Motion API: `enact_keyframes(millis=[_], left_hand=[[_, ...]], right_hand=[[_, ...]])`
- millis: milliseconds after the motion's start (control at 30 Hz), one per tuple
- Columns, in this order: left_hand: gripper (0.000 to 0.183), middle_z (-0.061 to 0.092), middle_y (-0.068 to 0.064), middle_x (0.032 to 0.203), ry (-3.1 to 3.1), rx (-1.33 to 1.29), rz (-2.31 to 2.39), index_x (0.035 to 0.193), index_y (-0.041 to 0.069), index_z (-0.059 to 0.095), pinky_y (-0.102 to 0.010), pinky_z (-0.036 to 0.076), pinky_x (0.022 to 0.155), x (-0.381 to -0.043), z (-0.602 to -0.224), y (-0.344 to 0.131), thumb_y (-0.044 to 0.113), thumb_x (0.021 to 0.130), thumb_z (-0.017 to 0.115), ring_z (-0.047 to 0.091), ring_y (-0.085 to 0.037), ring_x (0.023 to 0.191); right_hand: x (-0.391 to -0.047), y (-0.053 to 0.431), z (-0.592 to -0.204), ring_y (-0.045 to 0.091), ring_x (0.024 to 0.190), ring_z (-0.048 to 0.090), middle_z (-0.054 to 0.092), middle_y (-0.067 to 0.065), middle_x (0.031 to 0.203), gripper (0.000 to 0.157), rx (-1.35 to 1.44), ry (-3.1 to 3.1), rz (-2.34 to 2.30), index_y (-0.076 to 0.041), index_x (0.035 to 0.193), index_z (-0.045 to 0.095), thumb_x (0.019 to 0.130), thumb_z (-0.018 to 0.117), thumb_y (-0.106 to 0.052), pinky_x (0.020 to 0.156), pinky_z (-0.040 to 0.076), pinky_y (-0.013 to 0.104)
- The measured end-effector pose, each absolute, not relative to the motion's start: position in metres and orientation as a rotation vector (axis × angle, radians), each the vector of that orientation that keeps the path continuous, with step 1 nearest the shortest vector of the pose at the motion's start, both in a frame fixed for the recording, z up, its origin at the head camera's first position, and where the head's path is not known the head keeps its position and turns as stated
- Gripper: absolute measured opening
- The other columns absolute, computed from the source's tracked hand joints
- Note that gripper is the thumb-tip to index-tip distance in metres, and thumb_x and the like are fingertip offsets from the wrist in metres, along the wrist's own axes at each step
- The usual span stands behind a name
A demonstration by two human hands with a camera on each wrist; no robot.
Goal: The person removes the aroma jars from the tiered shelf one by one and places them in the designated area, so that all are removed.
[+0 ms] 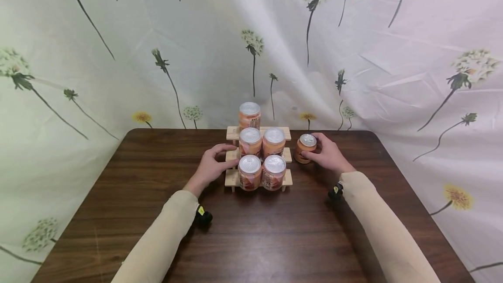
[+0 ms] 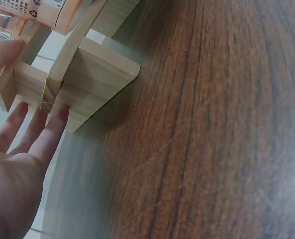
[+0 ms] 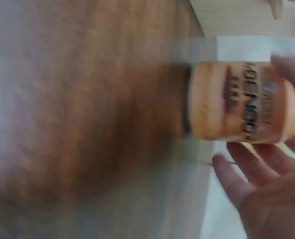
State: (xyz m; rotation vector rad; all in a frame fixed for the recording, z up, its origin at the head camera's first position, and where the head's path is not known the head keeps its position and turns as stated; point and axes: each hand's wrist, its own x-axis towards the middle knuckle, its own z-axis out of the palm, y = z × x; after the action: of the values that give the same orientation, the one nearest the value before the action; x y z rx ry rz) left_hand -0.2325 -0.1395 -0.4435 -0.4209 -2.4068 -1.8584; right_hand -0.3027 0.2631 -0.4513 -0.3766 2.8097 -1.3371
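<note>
A three-step wooden rack point(image 1: 232, 178) stands on the table, bearing several orange-labelled cans with silver lids. One can point(image 1: 249, 117) is on the top step, two are on the middle step, and on the bottom step a left can point(image 1: 249, 174) sits beside a right can point(image 1: 273, 174). My left hand point(image 1: 212, 165) is at the rack's left end, its fairly straight fingers point(image 2: 50, 132) touching the wood. Right of the rack, my right hand point(image 1: 328, 154) grips another orange can point(image 3: 237, 102), thumb on one side and fingers on the other. That can is upright, close over the table.
The dark wood-grain table point(image 1: 251, 239) extends around the rack. Behind it hangs a pale curtain point(image 1: 212, 47) printed with dandelions, close to the table's back edge. Small black devices are strapped at both wrists.
</note>
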Motion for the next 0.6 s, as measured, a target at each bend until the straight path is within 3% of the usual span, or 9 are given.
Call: enact_keyframes(millis=[167,300,433,600], left_hand=[[0.044,0.064,-0.022,0.138,-2.422,-0.379,-1.856,0.131,-0.003,0.068,-0.049,0.054,0.095,-0.236,-0.451,-0.139,0.006,0.090,0.082,0.060,-0.041,0.122],[0.043,0.065,-0.016,0.138,-2.421,-0.353,-1.832,0.131,0.004,0.070,-0.039,0.054,0.092,-0.249,-0.473,-0.142,0.011,0.091,0.084,0.060,-0.035,0.121],[0.043,0.066,-0.013,0.137,-2.416,-0.348,-1.818,0.130,0.007,0.071,-0.035,0.054,0.090,-0.255,-0.484,-0.144,0.013,0.090,0.085,0.061,-0.032,0.120],[0.042,0.066,-0.012,0.137,-2.413,-0.348,-1.820,0.130,0.008,0.070,-0.034,0.054,0.088,-0.255,-0.484,-0.144,0.014,0.091,0.084,0.061,-0.029,0.120]], right_hand=[[-0.304,0.259,-0.425,0.039,0.145,0.045,0.046,0.019,0.158,0.085,-0.407,2.871,-1.348,-0.008,0.159,0.037,0.095,0.079,-0.043,0.116,0.039,0.059],[-0.305,0.240,-0.390,0.036,0.148,0.043,0.048,0.015,0.158,0.076,-0.641,2.940,-1.341,-0.008,0.156,0.044,0.097,0.076,-0.043,0.119,0.036,0.057],[-0.302,0.213,-0.356,0.031,0.145,0.046,0.052,0.011,0.156,0.070,-0.847,2.913,-1.315,-0.012,0.154,0.047,0.098,0.076,-0.041,0.119,0.037,0.053],[-0.302,0.177,-0.323,0.031,0.145,0.048,0.049,0.012,0.159,0.074,-0.996,2.847,-1.164,-0.014,0.158,0.041,0.098,0.076,-0.038,0.118,0.039,0.053]])
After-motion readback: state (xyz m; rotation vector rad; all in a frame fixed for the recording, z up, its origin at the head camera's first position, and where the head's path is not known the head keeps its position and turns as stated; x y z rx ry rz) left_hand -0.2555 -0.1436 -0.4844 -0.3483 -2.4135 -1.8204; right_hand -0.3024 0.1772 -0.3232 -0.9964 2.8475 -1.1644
